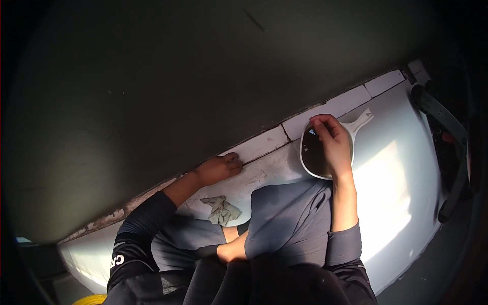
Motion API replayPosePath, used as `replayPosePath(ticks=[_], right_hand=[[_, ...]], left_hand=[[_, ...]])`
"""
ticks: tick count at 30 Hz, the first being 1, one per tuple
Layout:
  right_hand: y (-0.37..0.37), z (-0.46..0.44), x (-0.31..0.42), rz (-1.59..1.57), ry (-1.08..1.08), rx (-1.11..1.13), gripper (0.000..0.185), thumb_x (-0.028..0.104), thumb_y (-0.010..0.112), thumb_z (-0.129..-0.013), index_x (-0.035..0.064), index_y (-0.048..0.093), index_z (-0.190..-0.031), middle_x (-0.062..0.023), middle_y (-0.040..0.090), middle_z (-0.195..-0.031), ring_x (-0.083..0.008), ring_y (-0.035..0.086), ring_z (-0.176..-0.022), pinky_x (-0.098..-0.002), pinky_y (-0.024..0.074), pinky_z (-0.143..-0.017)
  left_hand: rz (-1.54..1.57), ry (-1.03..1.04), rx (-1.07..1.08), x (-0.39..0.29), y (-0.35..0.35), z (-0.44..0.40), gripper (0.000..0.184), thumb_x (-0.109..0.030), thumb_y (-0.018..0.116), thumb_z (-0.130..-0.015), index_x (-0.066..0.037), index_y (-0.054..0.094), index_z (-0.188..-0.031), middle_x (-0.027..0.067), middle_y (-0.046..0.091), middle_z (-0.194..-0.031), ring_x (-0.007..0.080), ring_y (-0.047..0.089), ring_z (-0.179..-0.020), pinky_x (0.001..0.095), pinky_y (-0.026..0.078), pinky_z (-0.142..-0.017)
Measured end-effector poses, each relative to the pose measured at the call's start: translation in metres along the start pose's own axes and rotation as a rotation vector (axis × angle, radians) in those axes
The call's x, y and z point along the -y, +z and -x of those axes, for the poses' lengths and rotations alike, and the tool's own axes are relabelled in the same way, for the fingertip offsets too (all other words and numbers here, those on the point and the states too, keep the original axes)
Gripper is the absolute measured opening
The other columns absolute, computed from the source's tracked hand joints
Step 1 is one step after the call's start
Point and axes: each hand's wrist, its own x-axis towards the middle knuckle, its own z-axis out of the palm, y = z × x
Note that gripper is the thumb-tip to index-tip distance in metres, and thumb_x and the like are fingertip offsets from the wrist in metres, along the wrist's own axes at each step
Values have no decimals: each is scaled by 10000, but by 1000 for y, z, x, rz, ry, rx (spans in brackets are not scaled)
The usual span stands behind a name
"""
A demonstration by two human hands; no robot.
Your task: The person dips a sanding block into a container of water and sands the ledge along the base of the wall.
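My right hand (333,145) is over a white handled pan (352,133) that holds dark liquid. Its thumb and fingertips are pressed together near the pan's far rim; whatever they may hold is too small to make out. Against the white tiles (259,144) at the wall's foot rests my left hand (221,169), its fingers curled and their tips partly hidden. A crumpled grey cloth (221,210) lies on the white floor, just in front of my crossed legs.
A dark wall (178,91) rises beyond the tile strip. Bright sunlight falls on the white surface (386,188) at the right. Dark metal bars (442,114) stand at the far right edge, and something yellow (90,300) shows at the bottom left.
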Motion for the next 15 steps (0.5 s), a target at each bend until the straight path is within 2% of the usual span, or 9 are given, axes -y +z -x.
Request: replayPosePath(ticks=[4,9,13,15], right_hand=[[5,-1,2,-2,0,16,152,143,574,-889,18,623,-962,-13,638,-880,-76,547,-840,-211,405,-786],[1,-3,-8,-39,-3,4,147,144,575,-888,25,626,-959,-8,635,-862,-72,545,-815,-208,408,-762],[-3,-2,-8,6,8,-7,146,140,573,-889,21,624,-955,-5,630,-849,-69,542,-801,-204,409,-749],[-6,0,-10,33,-2,-7,147,143,573,-888,21,625,-952,-2,626,-835,-66,537,-794,-200,408,-744]], left_hand=[[-36,-34,21,-2,-1,-51,284,-79,509,-784,-58,562,-1062,36,533,-1201,267,460,-1180,326,539,-823],[75,-13,-43,6,-14,-131,221,-72,510,-776,-43,578,-984,48,547,-1170,268,480,-1145,322,536,-818],[45,-11,-31,6,-12,-130,235,-70,508,-776,-47,572,-1001,43,547,-1172,271,474,-1154,326,539,-810],[5,-6,-68,4,0,-97,256,-75,507,-782,-59,566,-1031,30,542,-1182,261,458,-1180,328,543,-815]])
